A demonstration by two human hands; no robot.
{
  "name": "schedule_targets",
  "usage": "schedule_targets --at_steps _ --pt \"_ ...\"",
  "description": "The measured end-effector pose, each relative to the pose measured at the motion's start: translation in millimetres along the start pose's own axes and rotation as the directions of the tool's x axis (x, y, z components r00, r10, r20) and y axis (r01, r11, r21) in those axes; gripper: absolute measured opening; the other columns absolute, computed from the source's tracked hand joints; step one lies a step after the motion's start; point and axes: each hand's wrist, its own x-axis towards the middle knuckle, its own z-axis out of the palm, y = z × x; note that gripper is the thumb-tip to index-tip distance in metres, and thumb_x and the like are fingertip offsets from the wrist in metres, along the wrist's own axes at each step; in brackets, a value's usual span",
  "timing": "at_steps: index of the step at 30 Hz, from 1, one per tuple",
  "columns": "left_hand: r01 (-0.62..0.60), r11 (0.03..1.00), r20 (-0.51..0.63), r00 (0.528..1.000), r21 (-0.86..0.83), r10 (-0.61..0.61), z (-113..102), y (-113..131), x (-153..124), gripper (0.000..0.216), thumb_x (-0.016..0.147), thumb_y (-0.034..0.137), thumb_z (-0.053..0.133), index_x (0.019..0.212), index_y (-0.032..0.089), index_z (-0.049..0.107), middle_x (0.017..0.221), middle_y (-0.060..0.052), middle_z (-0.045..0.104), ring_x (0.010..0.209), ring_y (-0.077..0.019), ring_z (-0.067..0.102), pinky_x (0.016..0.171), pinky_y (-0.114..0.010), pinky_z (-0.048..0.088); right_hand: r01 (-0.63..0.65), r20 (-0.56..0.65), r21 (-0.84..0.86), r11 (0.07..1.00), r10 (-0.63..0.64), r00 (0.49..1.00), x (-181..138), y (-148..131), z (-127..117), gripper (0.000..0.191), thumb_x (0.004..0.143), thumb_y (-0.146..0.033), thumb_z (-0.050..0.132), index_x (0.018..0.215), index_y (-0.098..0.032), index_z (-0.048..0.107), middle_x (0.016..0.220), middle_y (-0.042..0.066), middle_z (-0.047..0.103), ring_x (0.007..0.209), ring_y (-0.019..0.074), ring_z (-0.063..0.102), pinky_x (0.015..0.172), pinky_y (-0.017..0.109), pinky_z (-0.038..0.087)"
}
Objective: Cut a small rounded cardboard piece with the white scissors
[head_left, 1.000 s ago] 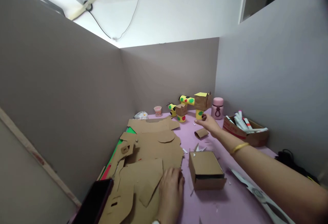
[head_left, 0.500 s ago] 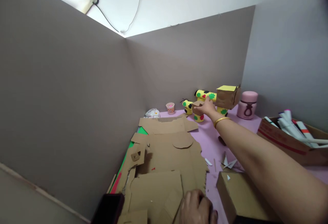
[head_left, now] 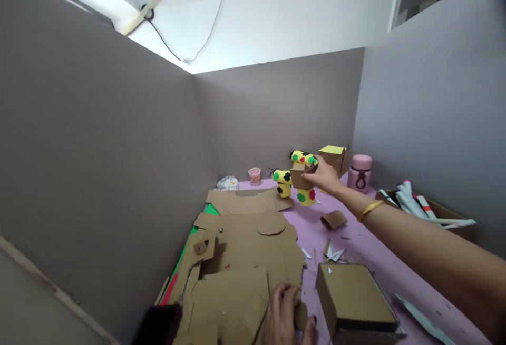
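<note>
My right hand, wearing a gold bangle, grips the small cardboard box body of a spotted craft figure. Yellow tubes with green, black and red spots join that box at its left and underneath. Behind it stands a bigger craft figure, with a larger box and a spotted tube, partly hidden by the hand. My left hand rests low on the cardboard sheet, thumb apart from the fingers. A small rounded brown piece shows between thumb and fingers; whether it is held I cannot tell.
A closed cardboard box stands near right, with a blade-shaped strip beside it. Paper scraps and a curled cardboard piece lie beyond. Markers fill a carton. A pink bottle, paper cup and phone sit around.
My right hand has brought the smaller figure nearer, off its former spot by the bigger one. My left thumb has moved away from the fingers. The view has tilted up and turned slightly right.
</note>
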Motion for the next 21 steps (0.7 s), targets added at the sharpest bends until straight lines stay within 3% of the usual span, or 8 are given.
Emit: schedule_targets --at_steps 5,10,13,17,21 --pt "0.067 0.989 -0.051 0.996 -0.132 -0.074 -5.1 6.1 1.7 0.036 0.079 0.028 0.047 0.111 0.015 0.056 0.113 -0.019 0.057 0.101 -0.0288 0.058 0.082 -0.040 0.050 -0.066 -0.078 0.150 0.987 0.078 0.994 -22.6 -8.2 -21.6 0.034 0.087 -0.028 0.056 0.120 -0.018 0.049 0.119 0.007 0.056 0.101 0.0235 0.058 0.084 0.046 0.047" --pt "0.133 0.973 -0.140 0.977 -0.191 -0.161 -35.4 35.4 22.9 0.039 0.082 0.028 0.047 0.118 0.013 0.046 0.119 -0.019 0.052 0.112 -0.0291 0.050 0.092 -0.044 0.042 -0.119 -0.065 0.383 0.916 0.155 0.986 -62.0 -19.4 -43.3 0.033 0.089 -0.028 0.054 0.120 -0.019 0.049 0.117 0.007 0.056 0.091 0.0200 0.061 0.074 0.039 0.053" --pt "0.051 0.992 -0.097 0.993 -0.119 -0.063 -57.8 74.2 49.7 0.049 0.083 0.028 0.049 0.128 0.015 0.034 0.129 -0.019 0.044 0.123 -0.0285 0.038 0.101 -0.048 0.031 -0.134 -0.025 0.500 0.855 0.169 0.985 -97.1 -26.6 -57.4 0.042 0.088 -0.030 0.055 0.126 -0.020 0.042 0.111 0.007 0.059 0.081 0.0177 0.064 0.064 0.034 0.055" --pt "-0.055 0.998 -0.140 0.988 0.033 0.059 -70.9 122.5 83.8 0.062 0.081 0.032 0.054 0.134 0.017 0.026 0.136 -0.018 0.037 0.128 -0.0300 0.029 0.103 -0.051 0.025 -0.083 -0.055 0.572 0.816 0.139 0.989 -142.3 -41.0 -71.4 0.060 0.079 -0.030 0.064 0.130 -0.020 0.035 0.104 0.006 0.061 0.086 0.0208 0.063 0.070 0.036 0.054" --pt "0.041 0.984 -0.195 0.981 0.174 -0.007 -65.8 139.4 96.0 0.068 0.078 0.036 0.056 0.137 0.018 0.026 0.135 -0.017 0.041 0.125 -0.0322 0.032 0.100 -0.052 0.025 -0.045 -0.092 0.583 0.811 0.122 0.988 -171.9 -57.1 -72.5 0.072 0.065 -0.031 0.071 0.128 -0.020 0.038 0.099 0.006 0.061 0.086 0.0227 0.062 0.076 0.037 0.052"
